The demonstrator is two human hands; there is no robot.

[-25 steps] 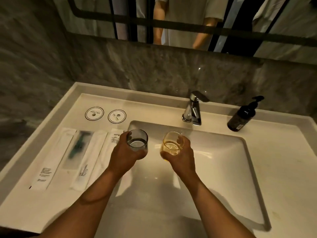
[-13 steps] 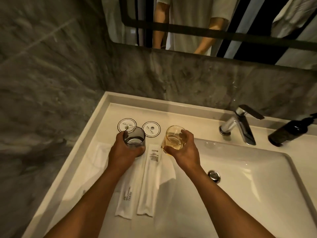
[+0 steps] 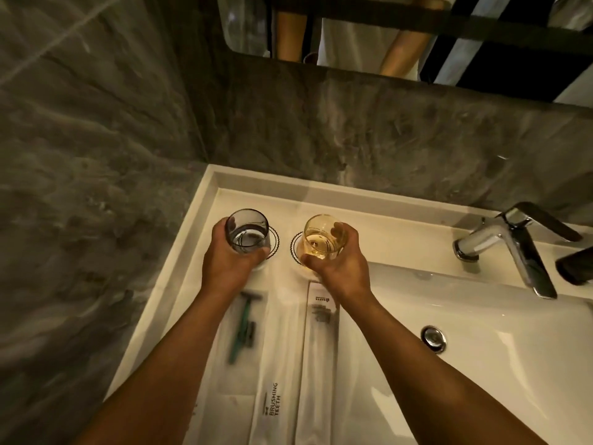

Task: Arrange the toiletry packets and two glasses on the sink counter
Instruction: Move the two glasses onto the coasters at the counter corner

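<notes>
My left hand (image 3: 227,261) grips a grey glass (image 3: 247,231) over the left round coaster (image 3: 274,241) at the back left of the white counter (image 3: 378,226). My right hand (image 3: 340,264) grips an amber glass (image 3: 322,236) over the right coaster (image 3: 295,247). Whether either glass rests on its coaster I cannot tell. Nearer me lie the toiletry packets side by side: a clear razor packet (image 3: 244,329), a white packet marked BRUSHING TEETH (image 3: 276,390) and another white packet (image 3: 321,342). My forearms hide parts of them.
The basin (image 3: 513,348) with its overflow ring (image 3: 434,338) lies to the right. A chrome tap (image 3: 510,248) stands behind it, with a dark bottle (image 3: 574,266) at the right edge. Grey stone walls close the left and back, and a mirror (image 3: 369,30) hangs above.
Both hands have carried the glasses from over the basin leftward and back to the two coasters. The view has swung left with them.
</notes>
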